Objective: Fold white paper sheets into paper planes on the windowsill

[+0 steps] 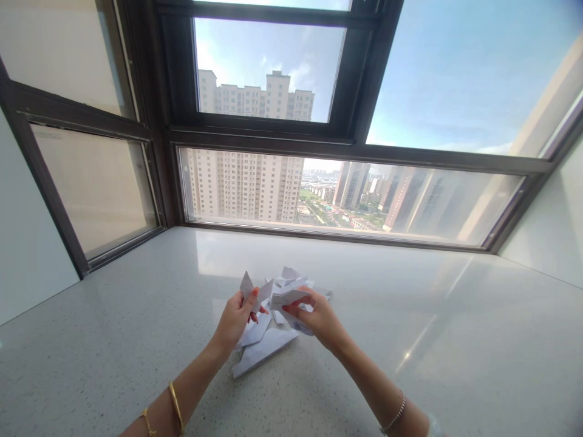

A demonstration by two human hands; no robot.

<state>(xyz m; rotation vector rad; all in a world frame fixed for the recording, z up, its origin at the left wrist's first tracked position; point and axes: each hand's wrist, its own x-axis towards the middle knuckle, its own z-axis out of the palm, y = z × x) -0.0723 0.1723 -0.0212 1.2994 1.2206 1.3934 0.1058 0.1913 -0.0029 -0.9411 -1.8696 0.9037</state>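
My left hand (243, 312) pinches a piece of folded white paper (255, 292) with two pointed flaps spreading upward. Between the thumb and fingers of my right hand (314, 312) is another folded paper piece (288, 297), held flat and level. The two pieces are close together, but I cannot tell if they touch. Beneath and behind both hands lies a loose pile of folded white papers (291, 276), partly hidden by my fingers. One longer folded strip (265, 352) lies slanted at the near side of the pile.
The pile rests on a pale speckled stone sill (136, 340). Dark window frames (268, 135) border it at the back and left. White walls (31, 243) stand at both sides. Tall buildings show outside the glass.
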